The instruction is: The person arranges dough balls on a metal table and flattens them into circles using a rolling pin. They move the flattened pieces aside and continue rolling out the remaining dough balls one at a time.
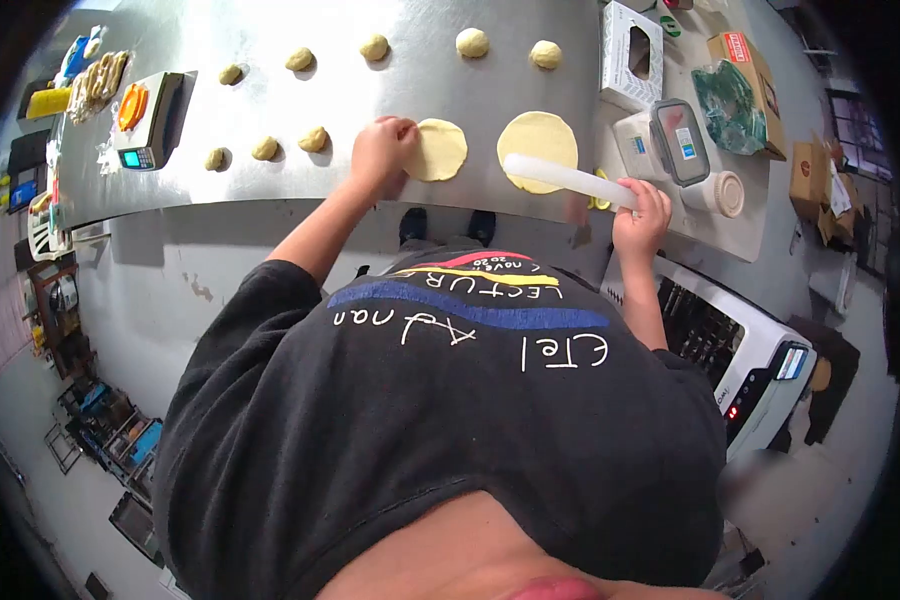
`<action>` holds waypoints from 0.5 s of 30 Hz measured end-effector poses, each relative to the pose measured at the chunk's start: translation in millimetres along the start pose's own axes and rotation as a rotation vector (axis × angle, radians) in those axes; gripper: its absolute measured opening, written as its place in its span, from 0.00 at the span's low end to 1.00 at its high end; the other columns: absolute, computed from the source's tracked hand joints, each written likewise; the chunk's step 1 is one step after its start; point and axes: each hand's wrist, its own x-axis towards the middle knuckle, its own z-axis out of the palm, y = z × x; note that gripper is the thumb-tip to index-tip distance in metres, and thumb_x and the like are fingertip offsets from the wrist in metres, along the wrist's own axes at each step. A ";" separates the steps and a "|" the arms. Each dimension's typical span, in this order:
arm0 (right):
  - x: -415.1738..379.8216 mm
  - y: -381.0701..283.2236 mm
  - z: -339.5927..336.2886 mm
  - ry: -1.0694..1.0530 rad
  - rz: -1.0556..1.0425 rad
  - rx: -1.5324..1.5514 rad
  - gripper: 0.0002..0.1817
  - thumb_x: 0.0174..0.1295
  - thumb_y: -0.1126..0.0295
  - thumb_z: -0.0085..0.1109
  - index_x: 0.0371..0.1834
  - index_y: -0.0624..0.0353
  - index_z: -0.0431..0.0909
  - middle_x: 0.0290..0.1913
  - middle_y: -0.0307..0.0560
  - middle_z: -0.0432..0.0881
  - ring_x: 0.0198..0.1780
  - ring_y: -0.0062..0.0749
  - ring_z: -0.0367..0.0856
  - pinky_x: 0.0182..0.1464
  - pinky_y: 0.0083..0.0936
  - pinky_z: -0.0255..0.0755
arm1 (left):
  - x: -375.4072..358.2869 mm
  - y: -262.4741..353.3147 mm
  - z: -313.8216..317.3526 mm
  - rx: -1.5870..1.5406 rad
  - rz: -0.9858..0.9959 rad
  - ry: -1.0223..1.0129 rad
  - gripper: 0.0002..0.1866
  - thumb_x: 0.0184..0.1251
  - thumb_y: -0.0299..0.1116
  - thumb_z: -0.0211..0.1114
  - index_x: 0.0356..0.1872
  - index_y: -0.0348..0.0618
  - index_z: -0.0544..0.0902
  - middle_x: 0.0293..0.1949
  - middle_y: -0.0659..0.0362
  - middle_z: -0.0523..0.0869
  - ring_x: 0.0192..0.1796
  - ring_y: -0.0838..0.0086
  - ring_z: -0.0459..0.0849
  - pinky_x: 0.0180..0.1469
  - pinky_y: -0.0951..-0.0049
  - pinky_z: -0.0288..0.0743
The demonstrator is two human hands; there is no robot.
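Observation:
A flattened round of dough (440, 152) lies on the steel table, and my left hand (382, 155) has its curled fingers closed on its left edge. My right hand (642, 215) grips one end of a smooth white rolling pin (575, 180). The pin's far end rests over a second, larger dough round (540, 130). Several small dough balls sit in two rows, among them a dough ball (313, 139) left of my left hand and another dough ball (472, 42) farther back.
A digital scale (148, 125) with an orange dish stands at the left of the steel table (260, 190). To the right are a white box (630, 60), a lidded plastic container (675, 145), a white jar (720, 195) and a green bag (727, 105). A white machine (755, 370) stands below.

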 end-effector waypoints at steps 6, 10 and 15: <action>9.4 12.2 3.1 -0.056 -0.034 0.047 0.18 0.43 0.82 0.55 0.37 0.50 0.81 0.38 0.38 0.83 0.45 0.41 0.77 0.53 0.33 0.66 | -7.4 5.0 8.5 -0.018 0.056 0.115 0.12 0.61 0.37 0.60 0.38 0.45 0.88 0.39 0.53 0.86 0.41 0.58 0.85 0.47 0.64 0.78; 17.0 14.8 3.6 -0.050 -0.058 0.073 0.17 0.43 0.82 0.55 0.37 0.51 0.81 0.38 0.39 0.83 0.45 0.41 0.77 0.53 0.33 0.66 | 0.9 6.5 -1.9 -0.072 -0.093 -0.116 0.17 0.62 0.42 0.61 0.45 0.44 0.86 0.43 0.51 0.85 0.46 0.56 0.83 0.51 0.63 0.76; 17.8 23.4 4.9 -0.065 -0.070 0.080 0.17 0.43 0.82 0.55 0.37 0.50 0.81 0.38 0.39 0.83 0.45 0.41 0.77 0.53 0.33 0.66 | -31.6 4.2 12.2 0.198 0.071 -0.057 0.38 0.55 0.55 0.65 0.61 0.37 0.72 0.60 0.47 0.73 0.62 0.53 0.70 0.64 0.57 0.63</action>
